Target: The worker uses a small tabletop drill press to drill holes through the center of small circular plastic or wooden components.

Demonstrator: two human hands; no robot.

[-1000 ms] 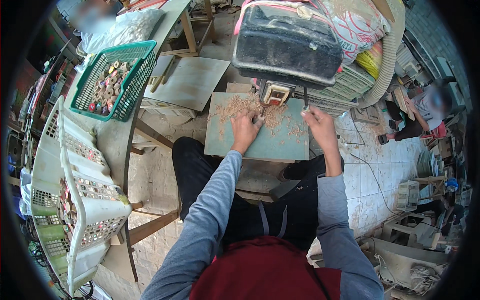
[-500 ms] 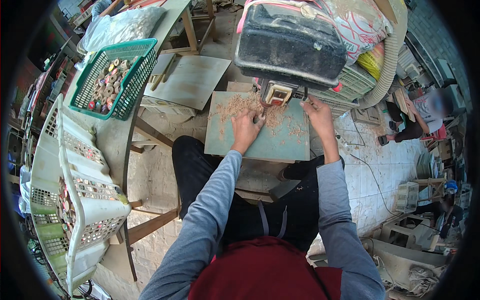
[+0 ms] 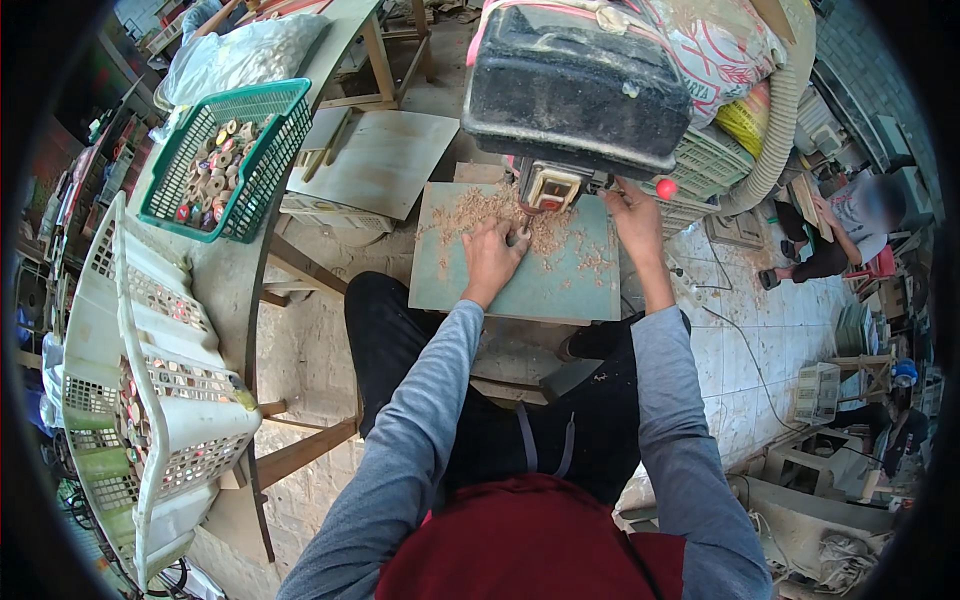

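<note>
A small workpiece (image 3: 517, 237), too small to tell its kind, sits on the green tabletop (image 3: 560, 290) under the head of the bench drill (image 3: 572, 85), amid wood shavings (image 3: 480, 208). The left hand (image 3: 492, 258) lies over it, its grip pinching the piece with curled fingertips. At about three o'clock from the piece, the right hand (image 3: 632, 208) reaches up beside the machine near a red knob (image 3: 666, 187); whether its grip is closed on a lever I cannot tell. This looks like the drilling step, piece held in place under the bit. The next move likely calls for a steady hold and fingers kept off the bit. At ten o'clock stands a green basket (image 3: 268, 170) of small coloured rings (image 3: 208, 175).
</note>
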